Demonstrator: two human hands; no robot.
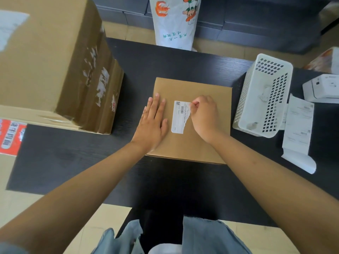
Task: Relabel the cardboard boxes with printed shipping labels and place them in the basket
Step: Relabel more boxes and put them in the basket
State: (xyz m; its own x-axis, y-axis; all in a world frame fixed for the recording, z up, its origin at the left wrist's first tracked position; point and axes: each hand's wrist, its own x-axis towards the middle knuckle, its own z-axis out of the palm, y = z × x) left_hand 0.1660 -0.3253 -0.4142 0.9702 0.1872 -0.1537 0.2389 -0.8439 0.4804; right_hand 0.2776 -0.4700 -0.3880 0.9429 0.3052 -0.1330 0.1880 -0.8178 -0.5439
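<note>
A flat cardboard box (190,123) lies in the middle of the black table (156,70) in front of you. Your left hand (153,123) presses flat on its left side, fingers straight. Your right hand (203,116) pinches the torn right edge of a white shipping label (178,117) stuck to the box top. A white perforated basket (264,96) stands just right of the box, with printed labels (298,131) beside it and a white label printer (322,88) farther right. A large cardboard carton (55,63) stands to the left.
</note>
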